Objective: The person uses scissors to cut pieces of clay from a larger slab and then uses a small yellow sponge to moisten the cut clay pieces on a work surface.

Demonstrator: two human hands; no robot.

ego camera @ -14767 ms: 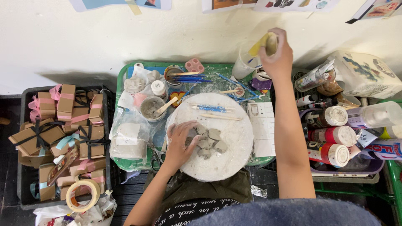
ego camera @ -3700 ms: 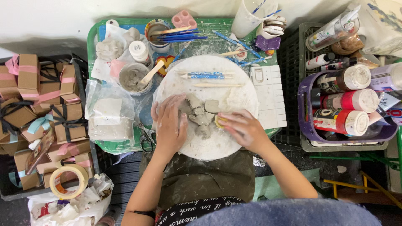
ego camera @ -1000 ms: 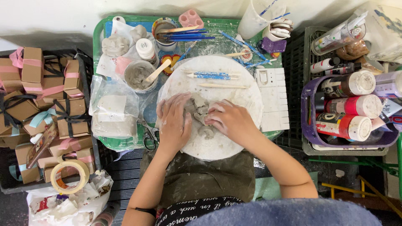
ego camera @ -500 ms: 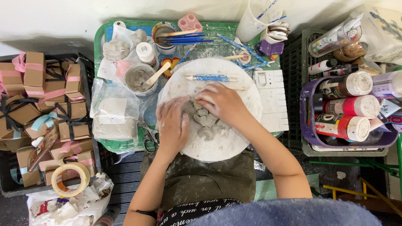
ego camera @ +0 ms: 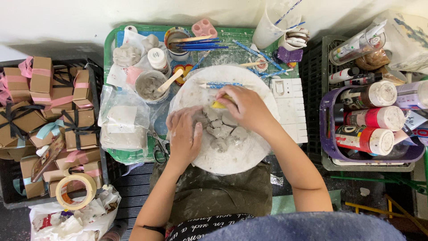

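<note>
— So, how much room is there around the hands?

— Little. Both work on a white round board point(ego camera: 223, 156) that fills the middle of the green worktop point(ego camera: 111, 53). Just beyond the left hand point(ego camera: 184, 136), toward its outer side, lie scissors point(ego camera: 159, 149) and a clear bag of clay point(ego camera: 121, 127); ahead of it stands a small tub with a wooden stick point(ego camera: 151, 85). Just past the right hand point(ego camera: 247, 107) lies a blue tool point(ego camera: 223, 84) across the board, and a white palette point(ego camera: 292, 109) sits close on its outer side. The board's near rim, toward the body, is the only bare stretch.

— And the hands themselves?

— The left hand lies palm down, fingers together and bent, pressed against the left edge of the grey clay pieces point(ego camera: 225, 131). The right hand is arched over the far side of the cluster, fingers curled and pinching a yellow sponge point(ego camera: 219, 103) against the clay. Both forearms come in from below, angled toward each other.

— Where is the clay exactly?

— Between the two hands, at the board's centre, in small lumps touching one another.

— Anything you cannot make out?

— The sponge is mostly covered by the right fingers, and some clay is hidden under both palms. A purple basket of paint bottles point(ego camera: 370, 134) is well off beyond the right forearm; brown gift boxes point(ego camera: 49, 107) stand far outside the left.
</note>
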